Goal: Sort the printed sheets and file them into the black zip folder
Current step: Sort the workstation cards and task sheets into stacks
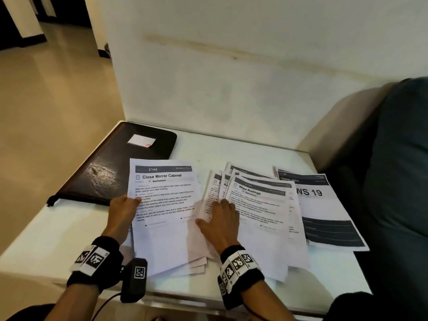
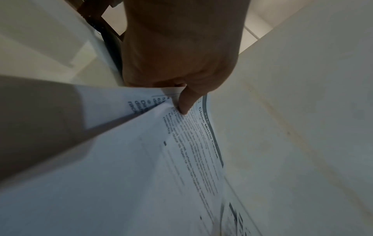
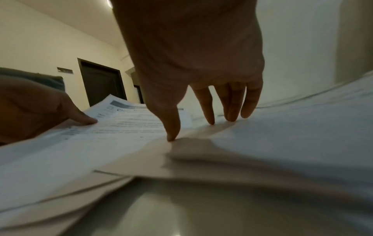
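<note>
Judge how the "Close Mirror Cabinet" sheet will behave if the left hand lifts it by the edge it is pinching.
Likely floppy: the sheet is a single thin page, already bowing where the left hand pinches it. Probably very light, so it could slide over the sheets beneath. It may crease at the thumb, since only one edge is held.

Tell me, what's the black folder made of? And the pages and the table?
The black zip folder looks like leather or a plastic imitation: its cover is shiny and faintly wrinkled where light hits. The printed sheets are thin matte paper; the one in the left hand's grip bends. The table top seems smooth and glossy, maybe glass or laminate; it mirrors light.
</note>
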